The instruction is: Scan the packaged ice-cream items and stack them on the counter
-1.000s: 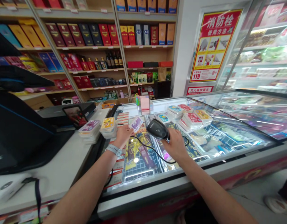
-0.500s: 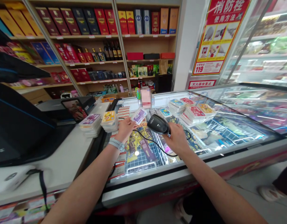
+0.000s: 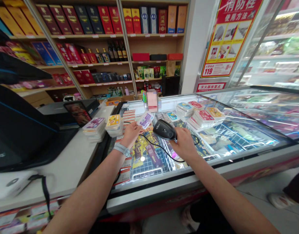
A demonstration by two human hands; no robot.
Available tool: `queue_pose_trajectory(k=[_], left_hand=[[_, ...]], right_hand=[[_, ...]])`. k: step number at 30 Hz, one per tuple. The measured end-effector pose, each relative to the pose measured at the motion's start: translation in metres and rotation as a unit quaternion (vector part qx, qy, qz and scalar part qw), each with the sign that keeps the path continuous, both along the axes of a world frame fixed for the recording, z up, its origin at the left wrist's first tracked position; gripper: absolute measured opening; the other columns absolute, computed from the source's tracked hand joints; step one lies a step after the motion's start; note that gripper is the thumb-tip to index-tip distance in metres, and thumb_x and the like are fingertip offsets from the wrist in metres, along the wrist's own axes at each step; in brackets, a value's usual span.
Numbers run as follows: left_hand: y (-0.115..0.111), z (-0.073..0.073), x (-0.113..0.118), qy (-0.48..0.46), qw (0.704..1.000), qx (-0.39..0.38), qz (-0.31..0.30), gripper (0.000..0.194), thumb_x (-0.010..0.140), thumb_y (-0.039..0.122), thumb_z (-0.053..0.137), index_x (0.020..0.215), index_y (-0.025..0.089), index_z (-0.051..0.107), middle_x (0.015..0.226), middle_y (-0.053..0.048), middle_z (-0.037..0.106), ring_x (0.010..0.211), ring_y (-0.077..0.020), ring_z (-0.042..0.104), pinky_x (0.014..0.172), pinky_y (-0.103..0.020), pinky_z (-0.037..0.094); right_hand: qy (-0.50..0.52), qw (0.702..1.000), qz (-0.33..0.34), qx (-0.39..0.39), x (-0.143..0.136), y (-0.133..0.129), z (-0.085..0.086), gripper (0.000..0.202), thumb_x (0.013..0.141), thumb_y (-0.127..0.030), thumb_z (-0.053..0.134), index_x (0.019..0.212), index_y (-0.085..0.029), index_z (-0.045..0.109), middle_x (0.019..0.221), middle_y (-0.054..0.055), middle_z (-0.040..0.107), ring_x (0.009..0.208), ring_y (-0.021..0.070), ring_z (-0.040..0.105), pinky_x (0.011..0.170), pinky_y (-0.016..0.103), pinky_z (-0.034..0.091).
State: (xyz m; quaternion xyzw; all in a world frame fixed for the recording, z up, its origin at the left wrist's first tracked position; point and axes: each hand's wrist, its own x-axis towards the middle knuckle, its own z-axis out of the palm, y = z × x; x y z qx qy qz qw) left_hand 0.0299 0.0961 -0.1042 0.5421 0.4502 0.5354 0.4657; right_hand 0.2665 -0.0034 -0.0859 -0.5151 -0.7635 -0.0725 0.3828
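Observation:
My left hand (image 3: 131, 134) pinches the lower left corner of a white and purple pack (image 3: 145, 120) above the freezer's glass top. A black barcode scanner (image 3: 164, 129) is gripped by its handle in my right hand (image 3: 184, 143), its head turned toward the pack. Beside my left hand stands a stack with a yellow top pack (image 3: 114, 125), and left of it a stack with a purple top pack (image 3: 93, 128). To the right, on the glass, lie piles with red (image 3: 205, 117) and blue (image 3: 184, 108) top packs.
A phone (image 3: 77, 113) leans on the counter (image 3: 73, 162) at the left, near a large black device (image 3: 20, 130). The scanner's black cable loops over the glass. Shelves of boxes and bottles (image 3: 115, 52) stand behind. A person's shoe (image 3: 279, 200) shows at lower right.

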Motion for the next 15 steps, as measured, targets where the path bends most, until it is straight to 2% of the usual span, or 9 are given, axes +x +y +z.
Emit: queue_pose_trajectory(k=[10,15], left_hand=[[-0.004,0.003,0.001,0.015,1.000,0.010,0.002,0.031,0.065,0.033,0.068,0.087,0.014,0.060,0.079,-0.005,0.070,0.074,-0.0170,0.068,0.075,-0.035,0.057],[-0.007,0.016,0.002,0.064,0.997,0.042,0.030,0.020,0.070,0.029,0.061,0.084,0.014,0.061,0.073,-0.004,0.069,0.068,-0.0166,0.066,0.072,-0.033,0.057]], right_hand=[[0.009,1.000,0.004,0.005,0.000,0.001,-0.001,0.017,0.078,-0.017,0.053,0.095,-0.019,0.052,0.090,0.007,0.064,0.089,0.0241,0.059,0.090,0.039,0.037],[0.017,1.000,0.008,0.017,0.002,0.002,-0.002,0.020,0.077,-0.017,0.055,0.097,-0.019,0.053,0.092,0.007,0.065,0.090,0.0244,0.059,0.090,0.039,0.037]])
